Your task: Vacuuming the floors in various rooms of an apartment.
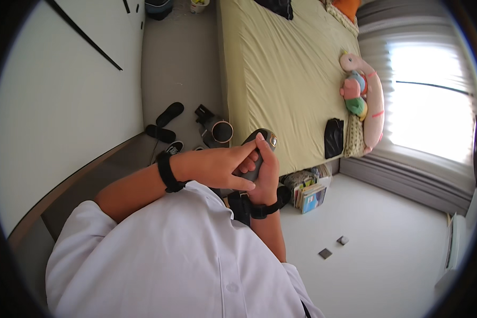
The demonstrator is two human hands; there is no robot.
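In front of my white shirt, both hands meet around a dark grey handheld device point(251, 173) with a rounded end and a gold-rimmed oval on it. My right hand point(268, 171) grips it from the right, its thumb lying along the top. From the left comes my left hand point(222, 169), its thumb and forefinger spread around the same device and touching the right hand. Curled fingertips show between the hands; whose they are is hard to tell. Each wrist wears a black band. The device's lower end is hidden.
A bed point(290, 87) with a pale yellow sheet lies ahead, holding plush toys point(355, 95) and a black cloth point(334, 138). A dark appliance with a round top point(222, 132), black slippers point(170, 114) and a sneaker point(175, 147) are on the floor. Books point(312, 198) stand near the bed's end.
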